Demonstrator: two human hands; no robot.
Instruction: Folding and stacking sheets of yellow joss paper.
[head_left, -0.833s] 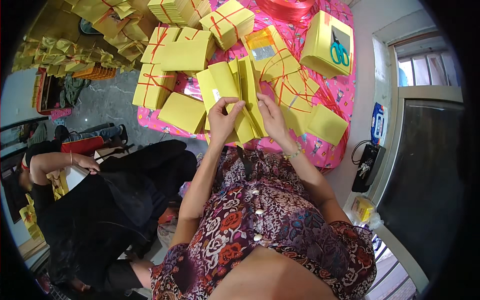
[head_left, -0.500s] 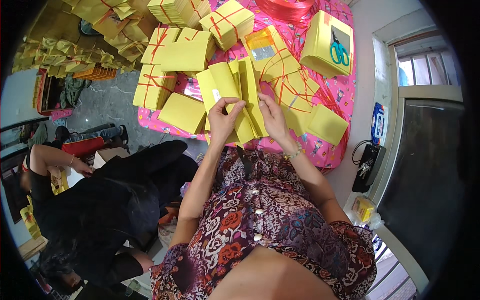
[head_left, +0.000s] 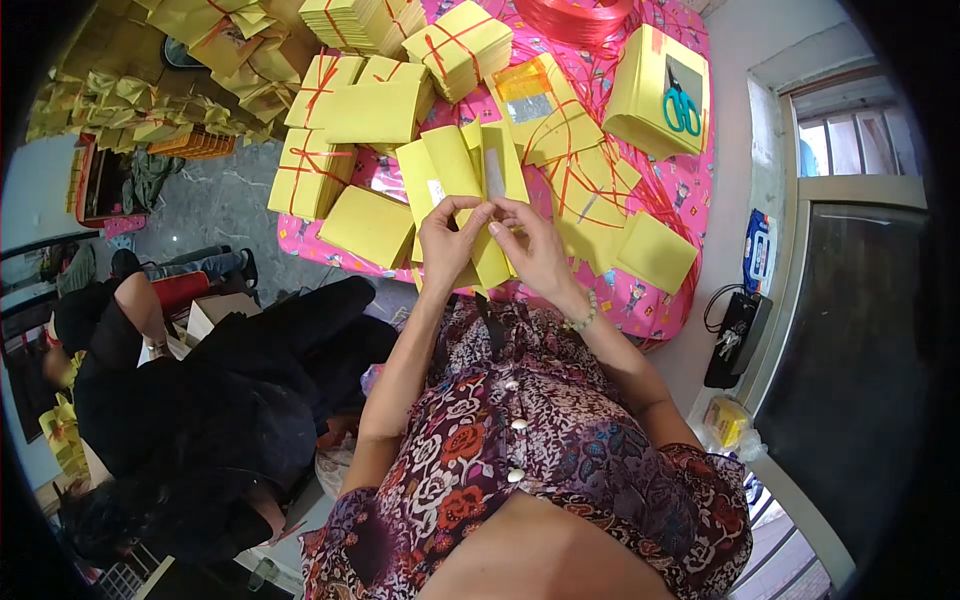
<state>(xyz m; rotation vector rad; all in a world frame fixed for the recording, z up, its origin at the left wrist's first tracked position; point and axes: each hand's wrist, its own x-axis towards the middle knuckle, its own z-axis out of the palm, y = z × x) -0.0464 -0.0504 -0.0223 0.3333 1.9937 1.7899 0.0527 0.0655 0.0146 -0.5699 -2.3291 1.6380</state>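
At the near edge of the pink-covered table, my left hand [head_left: 450, 240] pinches a folded bundle of yellow paper [head_left: 448, 165] by its near part. The paper's leaves stand apart, with a small white label on the left one and a greyish silver patch on the right one. My right hand [head_left: 535, 250] has its fingers bent together at the bundle's middle, fingertips close to those of the left. A leaf's edge appears to be between them, though the fingers partly hide it. A flat yellow stack [head_left: 368, 228] lies just left of my left hand.
Yellow paper bundles tied with red strips [head_left: 310, 175] crowd the table's left and back. Teal-handled scissors [head_left: 682, 108] lie on a stack at right, near a coil of red plastic strip [head_left: 575, 18]. A co-worker in black [head_left: 190, 400] bends at left. A wall [head_left: 725, 165] borders the right.
My right hand has moved left from the right leaf's outer edge to the middle, closing its fingers. The right leaf now shows its silver patch. The co-worker's arm and head have shifted.
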